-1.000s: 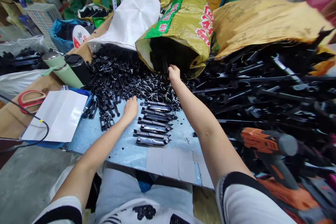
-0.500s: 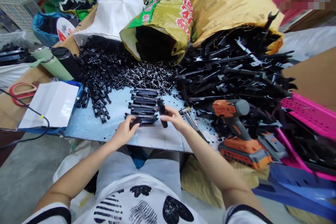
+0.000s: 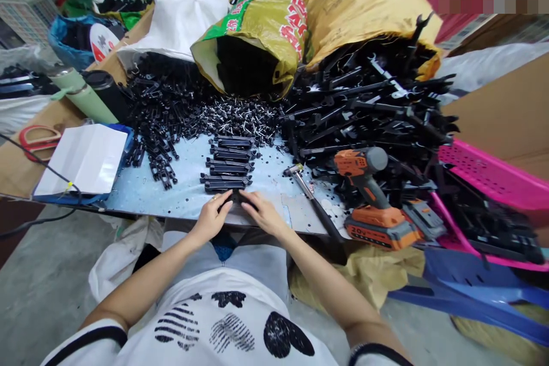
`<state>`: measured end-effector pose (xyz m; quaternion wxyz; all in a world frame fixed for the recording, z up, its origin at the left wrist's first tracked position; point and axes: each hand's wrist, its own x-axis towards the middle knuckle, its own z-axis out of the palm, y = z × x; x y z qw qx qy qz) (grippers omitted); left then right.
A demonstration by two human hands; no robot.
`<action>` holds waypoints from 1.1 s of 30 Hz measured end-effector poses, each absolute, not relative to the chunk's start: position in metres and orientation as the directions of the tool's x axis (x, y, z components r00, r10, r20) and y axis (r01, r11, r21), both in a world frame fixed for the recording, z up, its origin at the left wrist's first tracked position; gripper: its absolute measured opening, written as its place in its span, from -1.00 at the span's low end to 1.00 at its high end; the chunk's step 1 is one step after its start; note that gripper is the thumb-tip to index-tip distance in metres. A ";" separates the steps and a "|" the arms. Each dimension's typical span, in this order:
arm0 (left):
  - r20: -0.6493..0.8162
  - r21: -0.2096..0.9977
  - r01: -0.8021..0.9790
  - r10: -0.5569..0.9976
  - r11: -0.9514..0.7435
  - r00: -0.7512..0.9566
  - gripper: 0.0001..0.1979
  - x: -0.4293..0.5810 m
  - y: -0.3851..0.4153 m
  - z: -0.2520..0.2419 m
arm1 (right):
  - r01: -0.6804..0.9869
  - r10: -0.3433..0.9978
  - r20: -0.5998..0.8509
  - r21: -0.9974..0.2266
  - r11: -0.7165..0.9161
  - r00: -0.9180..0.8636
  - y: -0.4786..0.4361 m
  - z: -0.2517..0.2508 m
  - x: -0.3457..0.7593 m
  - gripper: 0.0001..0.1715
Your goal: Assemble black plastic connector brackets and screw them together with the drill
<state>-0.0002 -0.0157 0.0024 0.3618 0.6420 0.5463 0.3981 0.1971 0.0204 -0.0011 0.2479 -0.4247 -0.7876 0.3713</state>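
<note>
My left hand (image 3: 213,214) and my right hand (image 3: 262,214) rest close together at the near edge of the light blue work board (image 3: 189,194). Between their fingertips lies a black plastic part (image 3: 235,197), and both hands pinch it from either side. Just beyond it sits a neat row of several flat black assembled pieces (image 3: 227,163). Small black clips (image 3: 163,114) and silver-tipped rivets (image 3: 240,117) are heaped behind the row.
A yellow-green sack (image 3: 261,28) and a white sack (image 3: 184,8) lie open at the back. Long black parts (image 3: 369,108) pile up on the right. An orange cordless drill (image 3: 369,194) and a hammer (image 3: 309,194) lie right of my hands. White paper (image 3: 81,157), red scissors (image 3: 36,137) and bottles (image 3: 86,97) sit left.
My right hand came back from the sack's mouth with a black part, and both hands drew in to the board's near edge. The view shifted right.
</note>
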 end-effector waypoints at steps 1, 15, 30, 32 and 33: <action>0.114 0.911 0.392 0.992 -0.128 0.059 -0.61 0.004 -0.018 0.004 | 0.396 0.878 0.030 -0.885 0.245 -0.477 0.020 0.000 0.186 -0.42; 0.436 0.778 0.534 0.896 -0.332 -0.079 -0.65 0.014 -0.027 0.022 | 0.229 0.839 0.200 -0.906 0.355 -0.506 0.021 0.013 0.182 -0.39; 0.436 0.780 0.570 0.877 -0.258 -0.199 -0.61 0.016 -0.028 0.009 | 0.377 0.801 0.237 -0.785 0.491 -0.550 0.022 0.007 0.166 -0.39; 0.349 0.741 0.659 0.913 -0.130 -0.213 -0.52 0.013 -0.035 0.002 | 0.576 0.819 0.225 -0.615 0.539 -0.527 0.057 0.013 0.185 -0.46; 0.334 0.681 0.723 0.928 -0.118 -0.164 -0.48 0.010 -0.037 0.000 | 0.693 0.854 0.248 -0.503 0.516 -0.456 0.078 0.016 0.197 -0.49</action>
